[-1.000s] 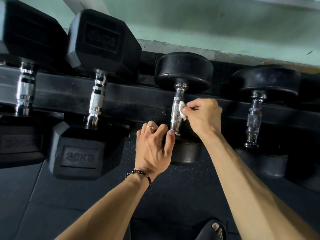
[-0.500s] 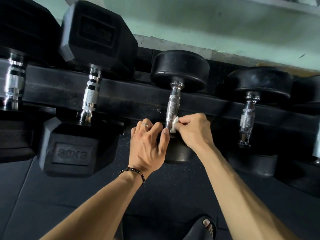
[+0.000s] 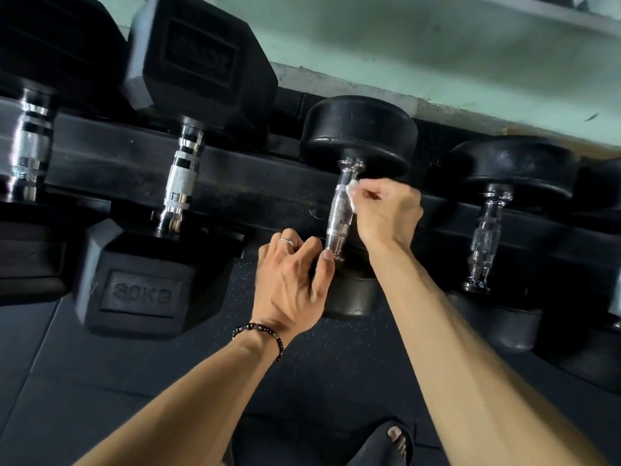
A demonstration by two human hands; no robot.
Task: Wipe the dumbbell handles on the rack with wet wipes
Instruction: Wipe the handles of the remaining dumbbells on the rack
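A round-headed black dumbbell lies across the black rack, its chrome knurled handle in the middle of the view. My right hand pinches a small white wet wipe against the upper right side of that handle. My left hand is at the handle's lower end, thumb tip touching the chrome collar, fingers curled toward the dumbbell's near head. A ring and a bead bracelet are on that hand and wrist.
Left of it lies a hex dumbbell marked 30KG with a chrome handle; another handle is at the far left. A round dumbbell's handle is to the right. Dark rubber floor and my sandalled foot are below.
My right hand slid the wipe from the handle's lower end up to its upper part. My left hand stayed at the lower collar.
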